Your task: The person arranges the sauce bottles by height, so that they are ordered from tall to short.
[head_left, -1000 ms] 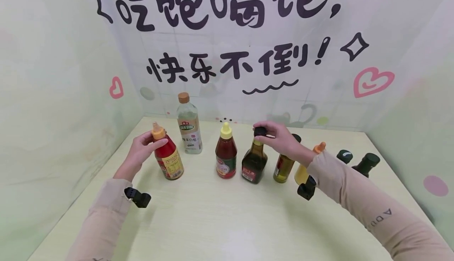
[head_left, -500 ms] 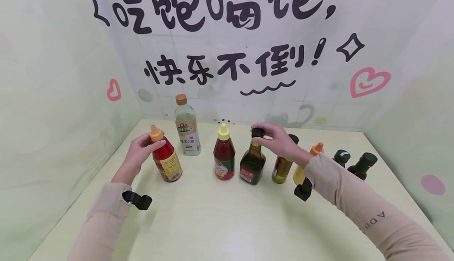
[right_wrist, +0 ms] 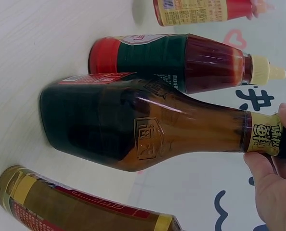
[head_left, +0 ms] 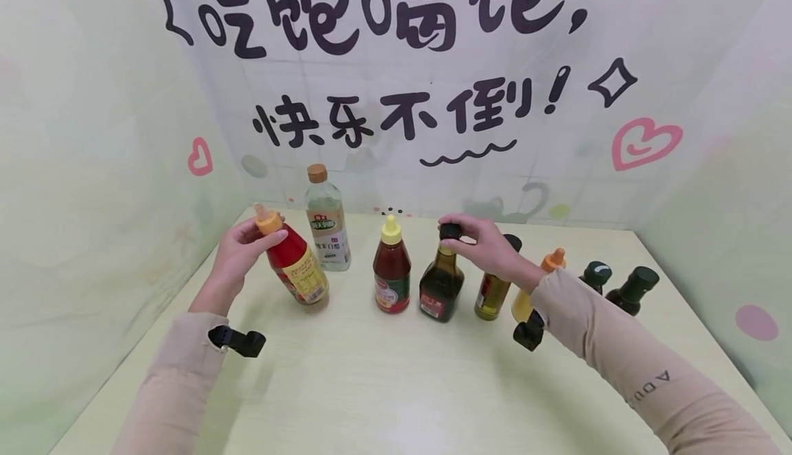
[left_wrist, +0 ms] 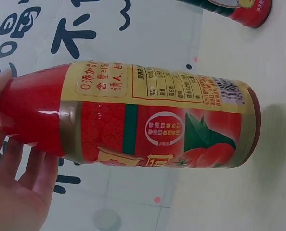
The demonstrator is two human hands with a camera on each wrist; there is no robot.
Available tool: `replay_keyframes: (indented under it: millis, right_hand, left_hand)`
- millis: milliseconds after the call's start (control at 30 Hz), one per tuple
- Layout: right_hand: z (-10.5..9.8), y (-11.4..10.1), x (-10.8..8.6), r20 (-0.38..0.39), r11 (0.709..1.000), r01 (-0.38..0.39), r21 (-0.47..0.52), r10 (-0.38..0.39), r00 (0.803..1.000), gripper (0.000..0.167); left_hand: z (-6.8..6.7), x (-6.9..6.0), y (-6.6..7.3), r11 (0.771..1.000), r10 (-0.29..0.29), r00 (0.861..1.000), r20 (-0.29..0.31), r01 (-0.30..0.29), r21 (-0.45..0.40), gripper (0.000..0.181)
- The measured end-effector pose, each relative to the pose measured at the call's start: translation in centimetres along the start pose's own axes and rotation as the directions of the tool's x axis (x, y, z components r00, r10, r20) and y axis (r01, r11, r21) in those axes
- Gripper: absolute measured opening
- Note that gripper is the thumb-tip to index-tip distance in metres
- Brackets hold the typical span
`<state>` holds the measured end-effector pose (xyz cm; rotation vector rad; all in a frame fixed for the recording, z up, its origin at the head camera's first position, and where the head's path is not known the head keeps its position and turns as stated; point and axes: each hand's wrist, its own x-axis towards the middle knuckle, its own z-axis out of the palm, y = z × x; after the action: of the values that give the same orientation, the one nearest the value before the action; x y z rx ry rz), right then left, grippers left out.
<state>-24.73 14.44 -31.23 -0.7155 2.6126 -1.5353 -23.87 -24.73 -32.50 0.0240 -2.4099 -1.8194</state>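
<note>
My left hand (head_left: 238, 252) grips a red ketchup bottle (head_left: 297, 266) near its orange cap. The bottle leans, top toward the left, its base just off the table; the left wrist view shows its yellow label and tomato picture (left_wrist: 208, 154). My right hand (head_left: 489, 245) pinches the black cap of a dark brown soy sauce bottle (head_left: 442, 286), which stands upright on the table. In the right wrist view, my thumb and fingers (right_wrist: 278, 187) are at its gold-banded neck. Between the two held bottles stands a dark red sauce bottle (head_left: 392, 273) with a yellow nozzle cap.
A clear white vinegar bottle (head_left: 328, 228) stands behind the ketchup. Right of the soy sauce come an oil-coloured bottle (head_left: 491, 297), a yellow bottle with an orange nozzle (head_left: 553, 260), partly behind my sleeve, and two dark-green-capped bottles (head_left: 640, 280). Printed walls enclose the pale table (head_left: 371, 386).
My left hand has raised the ketchup bottle from the table and tilted it, its base swinging right toward the vinegar bottle. My right hand stays on the soy sauce cap.
</note>
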Motion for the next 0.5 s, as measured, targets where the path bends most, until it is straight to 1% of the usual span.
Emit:
replay_keyframes:
  millis: [133, 267, 400, 500]
  right_hand:
    - [0.0, 0.1, 0.0, -0.005, 1.0, 0.015, -0.004, -0.015, 1.0, 0.035]
    - [0.1, 0.0, 0.0, -0.007, 1.0, 0.021, 0.002, -0.021, 1.0, 0.035]
    - [0.1, -0.1, -0.1, -0.008, 1.0, 0.016, 0.002, -0.016, 1.0, 0.036]
    - [0.1, -0.1, -0.1, -0.01, 1.0, 0.009, 0.001, -0.009, 1.0, 0.037]
  left_hand:
    - [0.7, 0.1, 0.7, 0.999, 0.044, 0.999, 0.032, -0.045, 0.025, 0.057]
    - [1.7, 0.2, 1.2, 0.996, 0.079, 0.994, 0.074, -0.082, 0.04, 0.054]
    - [2.6, 0.0, 1.9, 0.994, 0.097, 0.989, 0.107, -0.102, 0.041, 0.054]
    - [3.2, -0.2, 2.5, 0.994, 0.108, 0.988, 0.114, -0.111, 0.022, 0.054]
